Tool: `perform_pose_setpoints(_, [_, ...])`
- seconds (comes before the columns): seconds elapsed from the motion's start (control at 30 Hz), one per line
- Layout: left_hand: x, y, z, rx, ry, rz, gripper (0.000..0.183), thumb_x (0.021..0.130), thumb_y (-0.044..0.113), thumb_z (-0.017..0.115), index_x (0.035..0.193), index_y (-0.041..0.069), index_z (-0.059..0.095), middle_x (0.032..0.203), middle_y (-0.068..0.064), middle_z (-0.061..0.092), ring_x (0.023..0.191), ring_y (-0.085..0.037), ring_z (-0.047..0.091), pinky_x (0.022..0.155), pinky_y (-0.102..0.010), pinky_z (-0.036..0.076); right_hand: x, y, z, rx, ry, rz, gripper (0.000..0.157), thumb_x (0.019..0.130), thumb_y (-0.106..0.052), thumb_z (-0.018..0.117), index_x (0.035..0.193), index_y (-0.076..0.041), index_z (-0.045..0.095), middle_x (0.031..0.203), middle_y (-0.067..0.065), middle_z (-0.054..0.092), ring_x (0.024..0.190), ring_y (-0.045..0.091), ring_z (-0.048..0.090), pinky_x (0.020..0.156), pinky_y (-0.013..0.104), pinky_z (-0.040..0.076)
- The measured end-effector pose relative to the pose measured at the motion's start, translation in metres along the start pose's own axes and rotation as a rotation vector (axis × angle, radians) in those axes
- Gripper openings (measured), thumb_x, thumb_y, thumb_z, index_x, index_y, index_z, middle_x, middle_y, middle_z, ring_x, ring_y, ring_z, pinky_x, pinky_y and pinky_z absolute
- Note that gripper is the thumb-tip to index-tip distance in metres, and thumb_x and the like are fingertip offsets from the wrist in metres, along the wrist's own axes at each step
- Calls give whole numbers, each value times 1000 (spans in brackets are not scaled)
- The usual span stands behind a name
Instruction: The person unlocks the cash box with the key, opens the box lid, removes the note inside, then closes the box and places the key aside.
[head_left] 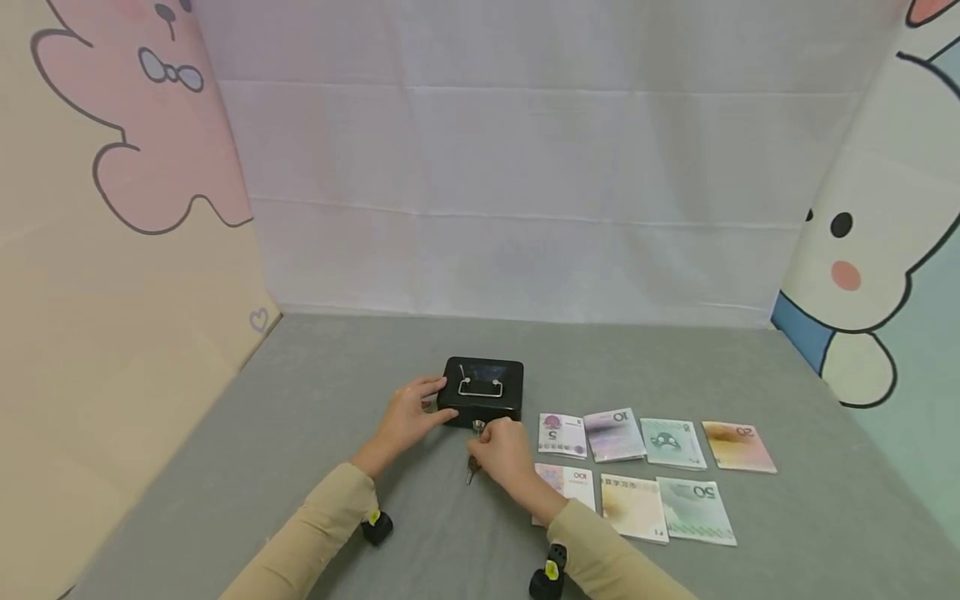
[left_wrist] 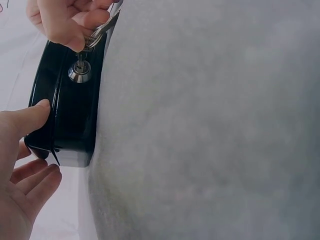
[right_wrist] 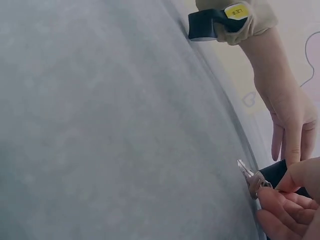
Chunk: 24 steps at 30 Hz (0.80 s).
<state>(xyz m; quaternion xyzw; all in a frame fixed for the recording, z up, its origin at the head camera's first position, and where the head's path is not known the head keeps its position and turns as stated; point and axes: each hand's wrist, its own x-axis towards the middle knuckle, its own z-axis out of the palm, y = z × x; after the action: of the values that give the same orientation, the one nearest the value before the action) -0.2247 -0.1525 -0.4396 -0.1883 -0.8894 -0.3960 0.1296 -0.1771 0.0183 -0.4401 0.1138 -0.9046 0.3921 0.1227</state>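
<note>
A small black cash box (head_left: 487, 410), lid down, sits on the grey table with its wire handle (head_left: 480, 393) on top. My left hand (head_left: 407, 419) grips its left end, thumb at the front of the lid and fingers round the side. In the left wrist view a key (left_wrist: 80, 59) stands in the round silver lock (left_wrist: 80, 73) on the box's front. My right hand (head_left: 506, 454) pinches the key's head. From the same ring a second key (right_wrist: 244, 168) dangles below the fingers; part of the ring is hidden by them.
Several stacks of play banknotes lie in two rows to the right, among them a purple ten stack (head_left: 615, 435) and a green fifty stack (head_left: 697, 512). My right forearm passes over the pink hundred stack (head_left: 577, 483). A white cloth wall (head_left: 525, 208) closes off the back.
</note>
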Motion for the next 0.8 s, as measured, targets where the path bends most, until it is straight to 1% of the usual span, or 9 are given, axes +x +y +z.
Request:
perform_pose_setpoints(0.17, [-1, -2, 1, -15, 3, -1, 52, 71, 13, 77, 117, -2, 59, 116, -16, 58, 103, -28, 57, 75, -31, 51, -4, 0, -1, -3, 12, 1, 40, 63, -1, 60, 39, -18, 33, 37, -15, 24, 32, -2, 21, 35, 16, 15])
perform_pose_setpoints(0.3, [-2, -3, 1, -29, 8, 7, 52, 71, 13, 77, 117, -3, 59, 116, -17, 58, 103, -29, 57, 75, -32, 51, -7, 0, -1, -35, 16, -25, 37, 62, -2, 61, 39, -17, 35, 38, -16, 24, 34, -3, 20, 35, 16, 15])
perform_pose_setpoints(0.4, [-2, -2, 0, -32, 10, 3, 52, 71, 13, 77, 117, -2, 59, 116, -17, 58, 104, -29, 57, 76, -32, 51, -8, 1, -2, 10, -25, -8, 33, 65, -2, 61, 39, -14, 45, 36, -13, 34, 32, -5, 27, 33, 15, 20])
perform_pose_setpoints(0.43, [-2, -2, 0, -31, 10, 2, 52, 71, 13, 77, 117, -2, 59, 116, -17, 58, 104, -29, 57, 76, -32, 51, -9, 1, -2, 55, -56, 18, 30, 67, -2, 60, 41, -11, 50, 36, -11, 40, 32, -5, 32, 33, 15, 25])
perform_pose_setpoints(0.47, [-2, -2, 0, -25, 8, -4, 52, 71, 13, 77, 117, -2, 59, 117, -17, 57, 104, -29, 57, 76, -32, 51, -9, 1, -3, 131, -97, 59, 27, 69, -2, 60, 44, -8, 55, 38, -7, 47, 32, -4, 38, 33, 15, 30])
perform_pose_setpoints(0.53, [-1, -2, 1, -17, 0, -15, 52, 71, 15, 77, 118, -1, 59, 118, -17, 57, 105, -28, 57, 76, -32, 51, -10, 1, -4, 327, -194, 190, 22, 75, -3, 59, 54, 0, 64, 45, 2, 58, 35, 1, 49, 36, 19, 41])
perform_pose_setpoints(0.63, [-1, -2, 1, -7, -6, -22, 53, 72, 16, 77, 119, -1, 58, 119, -16, 57, 105, -28, 56, 75, -31, 51, -14, 0, -6, 574, -307, 412, 20, 82, -7, 58, 72, 8, 68, 57, 9, 64, 42, 5, 56, 42, 22, 48])
perform_pose_setpoints(0.7, [-1, -2, 1, -7, -8, -24, 53, 72, 16, 77, 119, 0, 58, 119, -16, 57, 106, -27, 56, 75, -31, 51, -16, 0, -6, 662, -343, 516, 22, 84, -10, 59, 78, 9, 67, 61, 9, 66, 45, 5, 57, 45, 22, 49])
perform_pose_setpoints(0.8, [-1, -2, 1, -7, -11, -20, 54, 72, 16, 77, 119, 0, 58, 119, -16, 57, 106, -27, 56, 75, -31, 51, -19, 1, -7, 713, -359, 578, 22, 86, -12, 60, 82, 9, 66, 64, 7, 66, 48, 5, 59, 47, 21, 49])
